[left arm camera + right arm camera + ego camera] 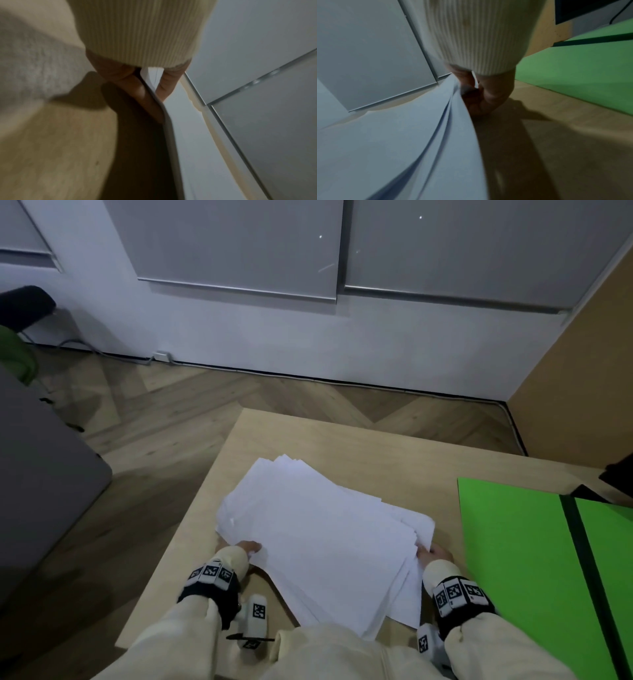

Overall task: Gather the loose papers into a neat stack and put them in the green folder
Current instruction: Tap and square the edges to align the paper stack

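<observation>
A fanned stack of white papers (318,539) sits on the light wooden table (342,436), its sheets out of line. My left hand (248,547) pinches the stack's left edge, thumb on top and fingers (137,92) underneath the papers (173,135). My right hand (435,553) grips the right edge, where the papers (402,142) curve up off the table with fingers (481,102) curled beneath. The green folder (513,542) lies open and flat to the right, a dark spine down its middle; it also shows as a green folder (582,78) beyond my right hand.
A dark object (616,474) sits at the table's far right, by the folder's top corner. A grey block (41,481) stands on the floor to the left. A white wall with grey panels (239,248) lies beyond the table's far edge.
</observation>
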